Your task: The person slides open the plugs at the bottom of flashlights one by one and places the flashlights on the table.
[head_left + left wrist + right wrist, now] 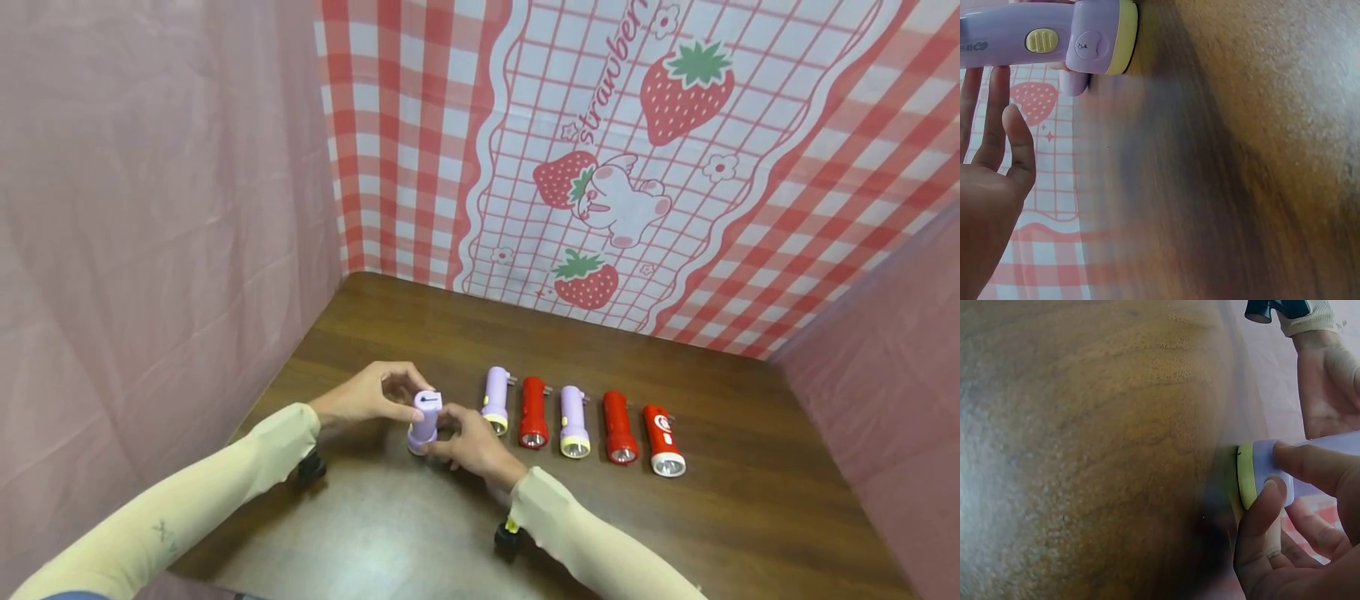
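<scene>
A purple flashlight (426, 421) with a yellow rim stands on end, lens downward, on or just above the wooden table. My left hand (377, 393) holds its upper end between thumb and fingers. Around the wide lens end, my right hand (471, 442) pinches with thumb and fingertips. The left wrist view shows the yellow ribbed switch (1042, 40) on the flashlight's side, with left fingers touching the body. In the right wrist view, the yellow rim (1246, 477) faces the tabletop, close to it; whether it touches cannot be told.
Right of my hands, several flashlights lie in a row: a purple one (497, 398), a red one (533, 410), another purple one (572, 419), another red one (618, 427) and a red-and-white one (663, 440). Behind the table (720, 533) hangs a strawberry-print cloth (420, 150); pink curtains (165, 208) flank it.
</scene>
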Demonstrator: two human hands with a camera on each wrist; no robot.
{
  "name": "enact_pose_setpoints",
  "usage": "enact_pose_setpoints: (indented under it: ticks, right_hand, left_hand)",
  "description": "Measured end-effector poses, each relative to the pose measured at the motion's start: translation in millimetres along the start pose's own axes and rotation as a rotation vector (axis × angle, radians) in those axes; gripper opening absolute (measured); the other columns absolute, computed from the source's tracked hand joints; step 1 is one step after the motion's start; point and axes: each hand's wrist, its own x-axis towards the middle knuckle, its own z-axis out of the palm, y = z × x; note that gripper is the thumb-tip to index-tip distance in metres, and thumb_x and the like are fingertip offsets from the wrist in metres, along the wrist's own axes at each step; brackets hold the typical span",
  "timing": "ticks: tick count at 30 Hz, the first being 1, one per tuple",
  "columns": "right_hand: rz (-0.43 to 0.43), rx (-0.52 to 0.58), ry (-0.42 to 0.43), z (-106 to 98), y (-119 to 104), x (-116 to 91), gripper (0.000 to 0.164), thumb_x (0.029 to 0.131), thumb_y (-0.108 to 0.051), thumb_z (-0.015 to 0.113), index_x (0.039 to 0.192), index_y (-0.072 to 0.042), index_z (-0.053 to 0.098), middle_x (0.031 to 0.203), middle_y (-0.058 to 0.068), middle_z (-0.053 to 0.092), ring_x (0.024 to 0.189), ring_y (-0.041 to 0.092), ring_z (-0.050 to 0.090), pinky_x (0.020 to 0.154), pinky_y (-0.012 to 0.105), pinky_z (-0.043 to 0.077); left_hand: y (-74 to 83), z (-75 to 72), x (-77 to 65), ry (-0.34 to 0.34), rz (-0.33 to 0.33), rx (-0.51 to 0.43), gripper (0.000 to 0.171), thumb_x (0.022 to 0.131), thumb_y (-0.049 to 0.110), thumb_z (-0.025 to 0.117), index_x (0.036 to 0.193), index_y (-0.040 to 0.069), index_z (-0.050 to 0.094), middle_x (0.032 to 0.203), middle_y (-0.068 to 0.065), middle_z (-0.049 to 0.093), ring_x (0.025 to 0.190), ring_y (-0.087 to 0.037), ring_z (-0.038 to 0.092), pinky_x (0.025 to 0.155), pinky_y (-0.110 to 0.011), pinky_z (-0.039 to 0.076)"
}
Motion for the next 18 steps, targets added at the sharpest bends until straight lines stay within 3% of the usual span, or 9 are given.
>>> enact_pose_setpoints:
  ticks: [5, 12, 18]
  right_hand:
    - [0.012, -0.017, -0.009, 1.2, 2.4, -1.9, 0.04, 0.083, -0.013, 0.087, 0.119, -0.005, 0.071, 0.093, 0.006, 0.071, 0.063, 0.015, 0.062, 0.051, 0.03, 0.053]
    - [0.013, -0.016, 0.017, 0.1, 1.2, -1.0, 0.04, 0.082, -0.016, 0.088, 0.116, -0.006, 0.07, 0.098, 0.006, 0.072, 0.061, 0.015, 0.062, 0.05, 0.031, 0.052]
    - [0.019, -0.017, 0.026, 0.3, 0.1, -0.5, 0.038, 0.081, -0.017, 0.089, 0.113, -0.007, 0.069, 0.101, 0.003, 0.072, 0.061, 0.013, 0.061, 0.048, 0.029, 0.051]
  left_hand:
    - [-1.3, 0.7, -0.8, -0.019, 0.005, 0.024, 0.027, 0.091, 0.016, 0.08, 0.116, 0.013, 0.069, 0.114, -0.007, 0.071, 0.106, -0.031, 0.066, 0.094, -0.048, 0.052]
    - [4.2, 0.4, 1.6, -0.016, 0.0, 0.008, 0.021, 0.105, 0.023, 0.063, 0.12, 0.013, 0.071, 0.121, -0.005, 0.071, 0.119, -0.026, 0.061, 0.101, -0.054, 0.049]
    - [2.9, 0.5, 3.6, -0.021, -0.01, 0.009, 0.021, 0.104, 0.021, 0.063, 0.121, 0.012, 0.072, 0.121, -0.005, 0.071, 0.119, -0.025, 0.062, 0.099, -0.045, 0.051]
